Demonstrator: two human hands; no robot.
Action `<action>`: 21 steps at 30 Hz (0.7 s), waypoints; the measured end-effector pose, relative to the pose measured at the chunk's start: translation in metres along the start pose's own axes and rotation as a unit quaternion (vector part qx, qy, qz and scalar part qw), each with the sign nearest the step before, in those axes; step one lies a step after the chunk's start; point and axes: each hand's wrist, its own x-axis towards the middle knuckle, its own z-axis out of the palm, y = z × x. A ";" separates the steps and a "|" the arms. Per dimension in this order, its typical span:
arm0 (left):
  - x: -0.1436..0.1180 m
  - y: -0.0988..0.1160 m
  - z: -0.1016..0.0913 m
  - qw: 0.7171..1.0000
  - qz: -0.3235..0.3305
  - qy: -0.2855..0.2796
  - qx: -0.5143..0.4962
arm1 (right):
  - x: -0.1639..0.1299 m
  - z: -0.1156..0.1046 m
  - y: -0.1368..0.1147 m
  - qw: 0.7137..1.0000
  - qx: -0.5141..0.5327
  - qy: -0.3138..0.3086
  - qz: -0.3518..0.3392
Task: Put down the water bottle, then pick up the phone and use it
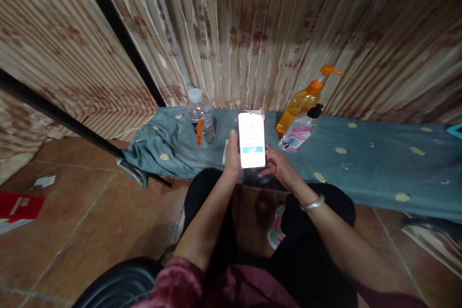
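A smartphone [252,139] with a bright white screen and a blue button is held upright over the cloth-covered bench. My left hand [233,156] grips its left side, thumb along the edge and the other fingers hidden behind it. At the lower right corner, my right hand [277,167] curls its fingers against and under the phone; a silver bangle circles that wrist. Left of the phone stands a clear plastic bottle [207,127] with a white cap. To the right are an orange pump bottle [299,108] and a clear bottle with a black pump and pink label [296,133].
A grey-green cloth with yellow motifs [375,154] covers the long low bench, backed by a pleated curtain [245,33]. Dark metal poles [122,33] slant at left. On the tiled floor lie a red packet [21,206] and a white scrap [45,181]. A black round seat [119,281] is at lower left.
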 end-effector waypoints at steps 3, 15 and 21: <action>0.007 -0.011 -0.009 1.000 -0.010 0.002 0.014 | 0.001 -0.005 0.010 1.000 -0.013 0.009 0.024; 0.002 -0.018 -0.018 0.997 -0.075 0.020 -0.013 | -0.016 -0.005 0.024 0.999 0.026 -0.004 0.029; 0.003 -0.023 -0.020 0.998 -0.059 0.005 0.021 | -0.018 -0.006 0.029 0.999 0.030 0.007 0.030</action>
